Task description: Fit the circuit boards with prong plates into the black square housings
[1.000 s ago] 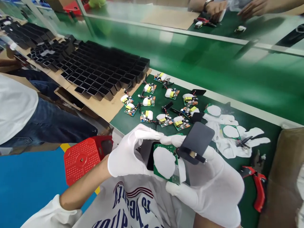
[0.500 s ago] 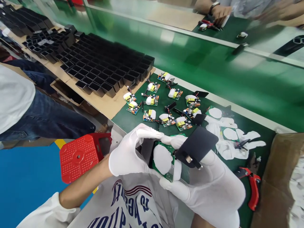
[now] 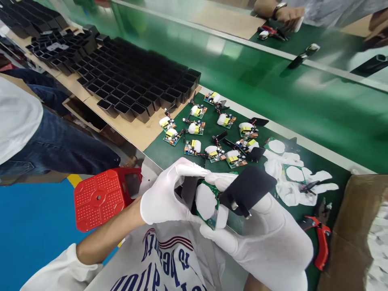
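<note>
My left hand (image 3: 165, 194), in a white glove, grips a black plastic housing (image 3: 189, 193) at its outer sides. Part of a green circuit board (image 3: 213, 218) sits in the housing's open end; a round white pad (image 3: 206, 201) covers much of its face. My gloved right hand (image 3: 260, 234) pinches the board's outer end between thumb and fingers. A black end cap (image 3: 250, 190) with metal plug pins hangs off the board over that hand, tilted. The fingers hide the board's edges.
Several boards with yellow transformers (image 3: 233, 158) lie on the green mat. Rows of black housings (image 3: 130, 95) stand back left. Red-handled pliers (image 3: 321, 242) and a cardboard box (image 3: 348, 226) are at right, near white gloves (image 3: 287, 190). Across the conveyor (image 3: 257, 72) is another person's hand (image 3: 289, 18).
The board sits slightly deeper in the housing, and my right hand and the end cap have shifted a little left. Across the way, a black part with a board has appeared on the conveyor's edge.
</note>
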Demonstrator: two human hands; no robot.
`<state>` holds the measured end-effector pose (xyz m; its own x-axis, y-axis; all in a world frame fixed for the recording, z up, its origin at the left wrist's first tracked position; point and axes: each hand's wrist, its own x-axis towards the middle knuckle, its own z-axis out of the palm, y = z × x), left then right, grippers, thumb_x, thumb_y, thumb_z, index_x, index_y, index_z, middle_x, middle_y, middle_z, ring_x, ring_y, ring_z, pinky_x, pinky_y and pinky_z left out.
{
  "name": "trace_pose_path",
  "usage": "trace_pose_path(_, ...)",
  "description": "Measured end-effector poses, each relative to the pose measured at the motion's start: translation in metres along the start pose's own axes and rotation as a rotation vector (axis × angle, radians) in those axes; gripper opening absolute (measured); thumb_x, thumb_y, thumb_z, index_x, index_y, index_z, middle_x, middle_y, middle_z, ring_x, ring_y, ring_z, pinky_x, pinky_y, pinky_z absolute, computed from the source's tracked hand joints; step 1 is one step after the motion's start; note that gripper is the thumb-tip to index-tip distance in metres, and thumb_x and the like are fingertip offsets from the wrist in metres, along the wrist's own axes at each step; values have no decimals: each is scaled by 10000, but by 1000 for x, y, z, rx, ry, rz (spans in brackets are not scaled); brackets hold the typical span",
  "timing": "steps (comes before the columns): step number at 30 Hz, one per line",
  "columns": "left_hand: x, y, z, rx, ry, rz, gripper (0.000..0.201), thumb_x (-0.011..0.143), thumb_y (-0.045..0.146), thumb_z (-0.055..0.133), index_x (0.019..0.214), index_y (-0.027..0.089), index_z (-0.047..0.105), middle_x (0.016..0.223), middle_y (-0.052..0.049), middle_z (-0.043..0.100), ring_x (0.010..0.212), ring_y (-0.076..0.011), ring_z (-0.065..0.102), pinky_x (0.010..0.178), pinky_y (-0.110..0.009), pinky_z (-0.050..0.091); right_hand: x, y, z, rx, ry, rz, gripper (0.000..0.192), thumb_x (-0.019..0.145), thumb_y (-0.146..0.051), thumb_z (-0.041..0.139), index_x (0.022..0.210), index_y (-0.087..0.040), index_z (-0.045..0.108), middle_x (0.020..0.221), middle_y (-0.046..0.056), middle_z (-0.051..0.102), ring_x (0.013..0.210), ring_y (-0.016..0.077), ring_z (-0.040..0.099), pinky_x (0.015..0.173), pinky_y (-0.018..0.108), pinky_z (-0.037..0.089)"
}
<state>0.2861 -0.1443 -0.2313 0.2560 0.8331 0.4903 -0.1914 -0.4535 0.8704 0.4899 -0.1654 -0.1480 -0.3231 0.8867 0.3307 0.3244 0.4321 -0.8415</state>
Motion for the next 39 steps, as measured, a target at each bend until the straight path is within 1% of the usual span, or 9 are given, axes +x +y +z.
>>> trace_pose_path(6,-3,-4,0,25,33,-3,934,627,584,1072,1427,344,655,1245,-68,692,1087,-264,752,889,-388,644,0,1,3,-24,-20,-42,244,951,-357,889,956,-328,647,1234,-60,823,1078,229,777,906,396,625)
trace_pose_path(14,-3,-3,-1,-23,31,-13,814,706,452,1058,1405,337,658,1299,-83,707,1148,-278,752,940,-406,655,3,-2,4,-68,-27,-17,238,936,-321,894,962,-330,657,1031,-43,836,1017,269,795,867,429,635)
trace_pose_path(17,-4,-3,-2,-47,31,-10,852,680,424,1078,1414,333,654,1295,-85,701,1147,-290,753,937,-422,662,2,0,5,-122,-35,-45,231,952,-341,874,1073,-338,678,966,-38,823,922,258,783,842,427,641)
trace_pose_path(21,-3,-2,-4,-7,10,3,847,694,420,1072,1417,329,640,1273,-83,701,1130,-292,754,938,-428,659,-1,5,6,-197,-37,-67,372,945,-356,877,1253,-320,671,934,-14,805,865,251,764,816,420,642)
trace_pose_path(26,-5,-4,-5,-9,16,-39,846,673,481,1077,1381,326,640,1272,-81,690,1136,-289,748,925,-415,651,2,8,7,-223,-35,-73,277,933,-387,885,1088,-319,666,953,-9,786,880,252,762,849,433,637)
trace_pose_path(30,-11,-11,-3,9,53,-89,839,647,511,1083,1326,292,642,1197,-61,681,1041,-254,728,865,-385,624,12,9,10,-251,-10,-111,379,894,-359,922,1198,-342,697,1103,18,805,988,282,774,912,454,635)
trace_pose_path(34,-13,-14,2,-57,48,-176,802,612,509,1096,1209,254,625,1156,-51,666,1033,-254,706,893,-415,614,22,11,12,-222,-102,-56,527,833,-345,966,1312,-370,747,1280,38,791,1129,307,762,988,457,641)
trace_pose_path(36,-12,-15,6,-127,51,-173,804,602,484,1107,1193,256,611,1156,-42,658,1061,-256,708,932,-431,615,24,15,12,-168,-119,19,425,849,-290,926,1244,-362,787,1229,18,799,1102,279,760,970,423,637)
trace_pose_path(39,-13,-16,12,-223,48,-172,814,624,474,1100,1220,273,584,1116,-29,667,1044,-254,732,936,-448,633,24,22,15,-16,-32,135,190,919,-238,811,1091,-320,817,1125,11,808,1035,244,756,892,373,628)
